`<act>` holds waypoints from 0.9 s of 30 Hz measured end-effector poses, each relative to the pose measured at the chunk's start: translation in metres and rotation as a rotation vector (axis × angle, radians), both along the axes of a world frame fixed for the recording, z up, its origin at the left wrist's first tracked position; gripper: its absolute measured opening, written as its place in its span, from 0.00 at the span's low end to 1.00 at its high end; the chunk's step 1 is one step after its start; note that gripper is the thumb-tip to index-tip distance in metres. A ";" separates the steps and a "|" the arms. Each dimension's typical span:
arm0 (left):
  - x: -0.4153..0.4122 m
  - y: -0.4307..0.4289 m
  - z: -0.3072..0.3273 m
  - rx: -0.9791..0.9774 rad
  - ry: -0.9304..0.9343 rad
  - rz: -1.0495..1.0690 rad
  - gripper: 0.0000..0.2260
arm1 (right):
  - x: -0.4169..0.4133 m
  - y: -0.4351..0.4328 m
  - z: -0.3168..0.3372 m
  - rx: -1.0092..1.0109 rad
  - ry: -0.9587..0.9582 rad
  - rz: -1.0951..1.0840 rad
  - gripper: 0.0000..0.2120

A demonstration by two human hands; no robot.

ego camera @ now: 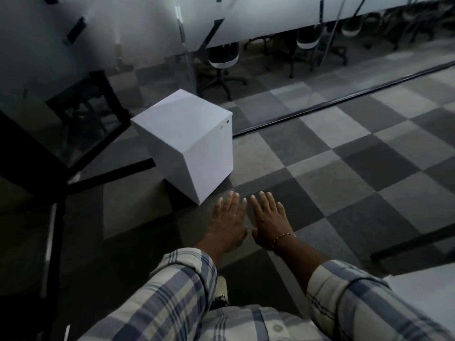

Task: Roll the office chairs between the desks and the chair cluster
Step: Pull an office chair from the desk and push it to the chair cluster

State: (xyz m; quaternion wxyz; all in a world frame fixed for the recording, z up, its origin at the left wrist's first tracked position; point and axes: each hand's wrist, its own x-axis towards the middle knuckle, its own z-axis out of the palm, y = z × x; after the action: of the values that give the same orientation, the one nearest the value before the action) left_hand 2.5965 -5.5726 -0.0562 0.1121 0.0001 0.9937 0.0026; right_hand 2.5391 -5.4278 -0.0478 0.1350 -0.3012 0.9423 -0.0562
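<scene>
Office chairs (222, 57) are seen beyond a glass partition (187, 57), tucked in a row under the long white bench (258, 25), well apart from both hands. No chair is touched. The left hand (227, 220) and right hand (269, 217) are held out side by side, palms down, over the checkered carpet (344, 148); the fingers (264, 200) are straight and spread, nothing held. A thin bracelet (283, 238) is noted on the right wrist. A white cabinet (187, 146) stands just ahead of the left hand, beside a black-framed table (86, 107). Plaid sleeves (177, 286) are worn.
</scene>
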 end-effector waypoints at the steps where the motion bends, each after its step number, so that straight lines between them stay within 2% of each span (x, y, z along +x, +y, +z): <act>1: -0.016 -0.009 0.001 -0.006 -0.008 -0.033 0.35 | -0.012 -0.006 0.002 -0.002 -0.011 -0.032 0.44; 6: -0.102 -0.039 0.011 0.015 0.008 -0.170 0.35 | -0.076 -0.024 0.009 -0.050 -0.006 -0.168 0.43; 10: -0.165 -0.036 0.015 0.021 0.065 -0.299 0.34 | -0.129 -0.019 0.003 -0.073 0.000 -0.279 0.43; 14: -0.231 -0.022 0.004 0.007 0.035 -0.372 0.34 | -0.182 -0.003 -0.004 -0.066 0.000 -0.343 0.43; 20: -0.366 0.033 -0.015 -0.017 0.022 -0.480 0.35 | -0.297 0.053 -0.020 -0.070 0.005 -0.451 0.43; 27: -0.495 0.116 -0.001 0.028 0.039 -0.553 0.35 | -0.423 0.129 -0.006 -0.050 0.033 -0.509 0.43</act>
State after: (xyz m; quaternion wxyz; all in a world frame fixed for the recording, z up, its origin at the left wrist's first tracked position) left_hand 2.1015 -5.4570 -0.0570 0.0892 0.2731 0.9577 -0.0144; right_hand 2.1165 -5.2984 -0.0539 0.0935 -0.0585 0.9882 -0.1068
